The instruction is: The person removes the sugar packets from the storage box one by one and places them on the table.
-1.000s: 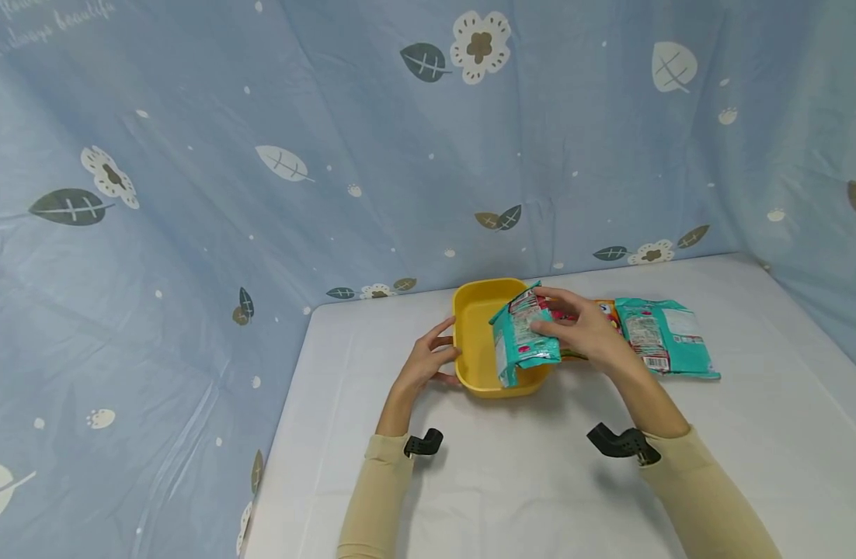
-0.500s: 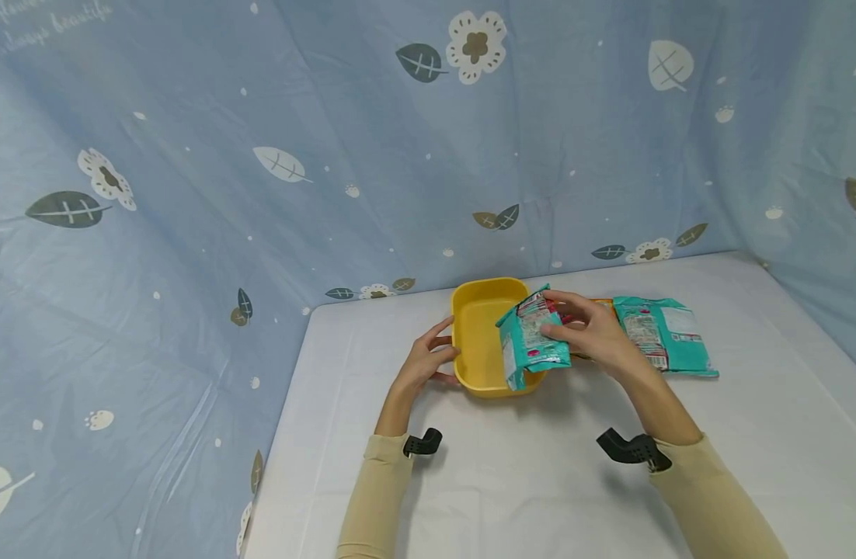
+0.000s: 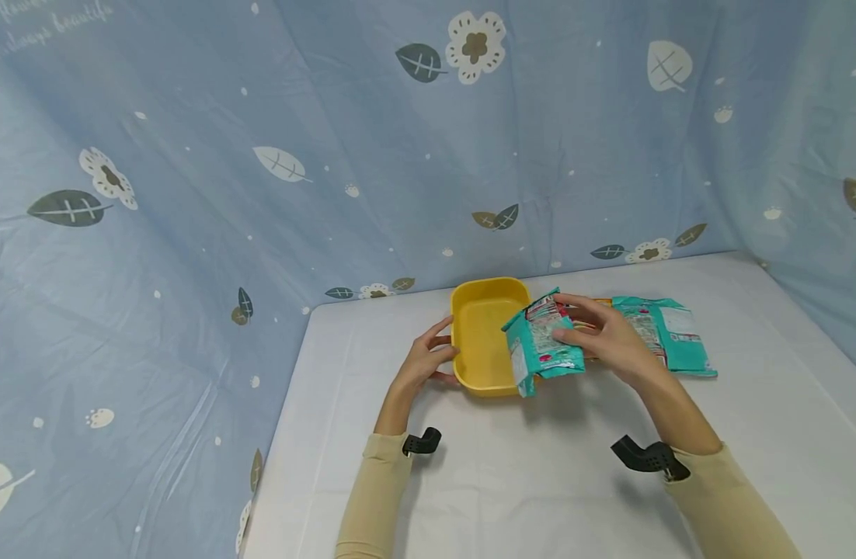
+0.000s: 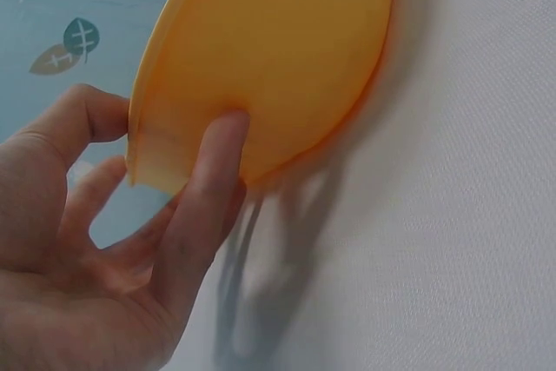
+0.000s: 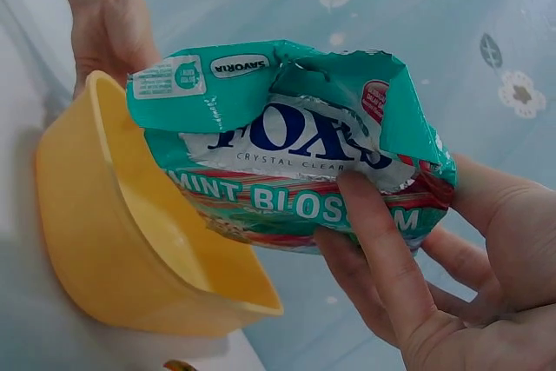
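Observation:
My right hand (image 3: 610, 340) pinches a teal candy bag (image 3: 540, 341) between thumb and fingers, over the right side of a yellow plastic basin (image 3: 478, 349). In the right wrist view the candy bag (image 5: 287, 149) reads FOX'S and MINT BLOSSOM, its upper edge crumpled and folded. My left hand (image 3: 419, 363) is at the basin's left side. Close up in the left wrist view, the spread fingers of the left hand (image 4: 113, 241) touch the outer wall of the basin (image 4: 278, 58), with one fingertip right at the rim.
A second teal bag (image 3: 683, 341) lies flat on the white table (image 3: 540, 481) to the right. An orange packet (image 3: 603, 301) shows partly behind my right hand. Blue patterned cloth (image 3: 372, 155) rises behind the table.
My right hand has drawn the candy bag to the right and slightly toward me, uncovering more of the basin's inside. The left hand and basin stay in place.

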### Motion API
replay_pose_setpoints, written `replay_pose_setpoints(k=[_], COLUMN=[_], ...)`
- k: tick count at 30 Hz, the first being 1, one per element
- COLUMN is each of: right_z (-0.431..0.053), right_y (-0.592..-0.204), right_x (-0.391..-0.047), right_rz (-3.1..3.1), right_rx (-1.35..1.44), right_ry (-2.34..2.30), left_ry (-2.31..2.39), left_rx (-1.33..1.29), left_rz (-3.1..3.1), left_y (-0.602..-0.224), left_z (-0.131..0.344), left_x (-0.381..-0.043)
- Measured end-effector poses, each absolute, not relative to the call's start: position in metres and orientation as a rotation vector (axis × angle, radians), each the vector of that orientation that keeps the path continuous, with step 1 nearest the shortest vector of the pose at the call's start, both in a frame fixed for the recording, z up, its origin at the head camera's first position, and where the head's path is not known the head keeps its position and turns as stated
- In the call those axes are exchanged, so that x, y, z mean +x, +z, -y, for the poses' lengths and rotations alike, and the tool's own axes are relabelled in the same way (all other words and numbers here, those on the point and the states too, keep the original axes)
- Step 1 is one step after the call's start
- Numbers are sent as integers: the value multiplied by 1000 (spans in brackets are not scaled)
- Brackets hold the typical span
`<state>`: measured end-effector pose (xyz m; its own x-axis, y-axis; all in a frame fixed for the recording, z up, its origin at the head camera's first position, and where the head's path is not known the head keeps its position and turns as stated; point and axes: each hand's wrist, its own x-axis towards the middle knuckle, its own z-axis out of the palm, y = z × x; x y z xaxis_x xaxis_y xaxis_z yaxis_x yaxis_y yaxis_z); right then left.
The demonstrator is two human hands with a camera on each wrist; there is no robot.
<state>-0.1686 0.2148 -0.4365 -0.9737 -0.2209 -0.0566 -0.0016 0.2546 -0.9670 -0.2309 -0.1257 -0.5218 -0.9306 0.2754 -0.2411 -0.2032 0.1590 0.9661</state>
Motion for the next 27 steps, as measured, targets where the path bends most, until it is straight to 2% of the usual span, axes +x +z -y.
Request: replay_pose_setpoints(k=[27], right_z=[-235], right_y=[-447], right_x=[-148], right_rz=[-2375], right_rx=[-160], right_ry=[-1839], left_ry=[1776], left_rx=[43], left_rz=[-2057], left_y=[-495], left_z=[122], left_x=[-223])
